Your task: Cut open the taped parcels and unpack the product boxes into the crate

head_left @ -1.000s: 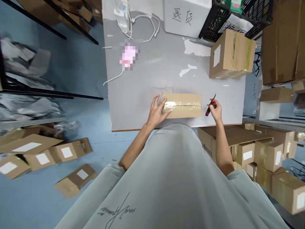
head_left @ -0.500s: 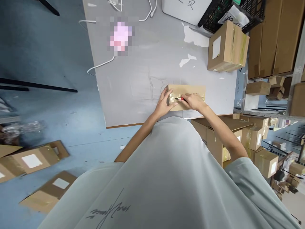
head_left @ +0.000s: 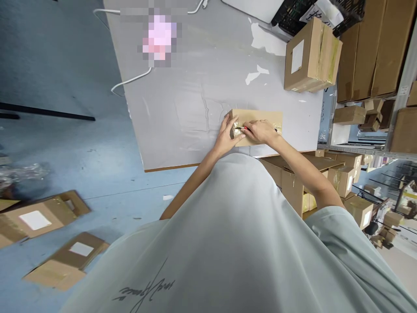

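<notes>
A small cardboard box (head_left: 256, 114), with clear tape along its top, lies near the front edge of the grey table (head_left: 182, 117). My left hand (head_left: 225, 135) grips its left end, fingers on the far side and thumb on the near part of the top. My right hand (head_left: 263, 131) is closed around a utility knife (head_left: 245, 128) with a red part showing. The knife's thin tip points left at the taped top, close to my left thumb. Most of its handle is hidden in my fist; a dark end shows behind the hand.
A larger taped carton (head_left: 298, 61) stands at the table's right, before a black crate (head_left: 289, 17). A white cable (head_left: 132, 79) runs by a blurred pink patch at the left. Shelves with boxes (head_left: 350, 115) stand right; cartons (head_left: 70, 256) lie on the floor at left.
The view has shifted slightly, so the table and box sit higher in the picture. My right hand and the knife have moved slightly left along the box top; my left hand keeps its grip.
</notes>
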`<action>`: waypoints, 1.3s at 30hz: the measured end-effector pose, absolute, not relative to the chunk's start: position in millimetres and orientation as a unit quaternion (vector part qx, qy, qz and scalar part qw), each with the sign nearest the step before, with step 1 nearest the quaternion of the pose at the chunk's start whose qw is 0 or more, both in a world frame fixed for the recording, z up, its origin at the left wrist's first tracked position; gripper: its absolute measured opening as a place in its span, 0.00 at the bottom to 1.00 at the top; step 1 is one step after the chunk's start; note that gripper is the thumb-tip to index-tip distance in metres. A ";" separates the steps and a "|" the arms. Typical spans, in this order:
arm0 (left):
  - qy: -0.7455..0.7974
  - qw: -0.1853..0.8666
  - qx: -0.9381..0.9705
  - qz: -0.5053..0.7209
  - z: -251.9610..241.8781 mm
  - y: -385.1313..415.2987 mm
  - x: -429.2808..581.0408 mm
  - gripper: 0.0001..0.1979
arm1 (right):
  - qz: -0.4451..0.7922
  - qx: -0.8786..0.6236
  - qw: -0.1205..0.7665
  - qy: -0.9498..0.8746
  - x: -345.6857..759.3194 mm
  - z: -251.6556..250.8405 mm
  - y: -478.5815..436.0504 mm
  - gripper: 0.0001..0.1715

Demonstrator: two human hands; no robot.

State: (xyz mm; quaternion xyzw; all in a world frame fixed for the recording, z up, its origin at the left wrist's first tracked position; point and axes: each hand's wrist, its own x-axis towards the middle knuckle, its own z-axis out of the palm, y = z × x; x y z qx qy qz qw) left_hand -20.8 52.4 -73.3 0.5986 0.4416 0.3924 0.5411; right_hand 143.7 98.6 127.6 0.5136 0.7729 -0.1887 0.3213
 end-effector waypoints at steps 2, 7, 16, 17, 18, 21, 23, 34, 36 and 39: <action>0.441 0.539 0.600 0.392 -73.5 52.7 -21.2 0.49 | -0.190 0.513 0.323 0.772 141.9 129.2 99.3 0.34; 0.449 0.538 0.600 0.386 -71.7 53.3 -21.7 0.52 | -0.190 0.508 0.334 0.771 135.2 134.5 101.3 0.34; 0.465 0.539 0.607 0.354 -66.1 53.2 -28.3 0.55 | -0.152 0.456 0.337 0.809 114.3 136.2 104.5 0.26; 0.466 0.537 0.611 0.349 -64.6 53.4 -29.9 0.55 | -0.151 0.449 0.334 0.815 115.3 135.2 105.2 0.26; 0.467 0.534 0.615 0.344 -62.8 53.6 -31.3 0.55 | -0.150 0.444 0.330 0.820 117.2 134.1 106.0 0.27; 0.473 0.523 0.626 0.333 -55.8 54.1 -34.8 0.54 | -0.148 0.443 0.323 0.823 126.8 130.2 108.4 0.27; 0.481 0.519 0.628 0.326 -50.6 53.6 -36.4 0.53 | -0.151 0.444 0.323 0.822 137.6 128.5 109.7 0.26; 0.548 0.524 0.589 0.279 -35.2 49.7 -34.6 0.55 | -0.163 0.516 0.407 0.736 319.4 148.1 98.6 0.26; 0.558 0.517 0.590 0.270 -31.6 50.3 -32.8 0.56 | -0.171 0.515 0.397 0.740 340.5 146.4 96.5 0.27; 0.586 0.466 0.605 0.271 -23.9 49.6 -24.4 0.52 | -0.184 0.510 0.369 0.755 356.2 136.6 95.6 0.29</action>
